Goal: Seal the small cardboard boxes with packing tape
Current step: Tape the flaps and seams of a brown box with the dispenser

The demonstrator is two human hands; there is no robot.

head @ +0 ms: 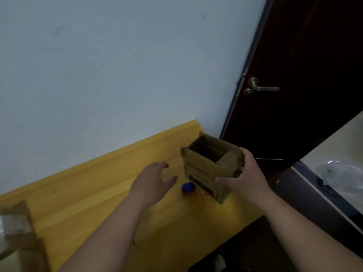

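Fingers of right hand (247, 178) wrapped round open small cardboard box (210, 169) held tilted above yellow table (98, 203), left hand (155, 178) spread and empty alongside; likely to slip or crush under one-sided grip.

Pale blue-grey wall (117, 65), dark wooden door (314, 75) with metal lever handle (262, 87), yellow tabletop (88, 193), dim light

Small brown cardboard box (204, 169) was open-topped, tilted, lifted above yellow table, one inner flap folded in near gripped side; printed label on face away from grip. Blurred taped box (17, 230) lay far left of grip.
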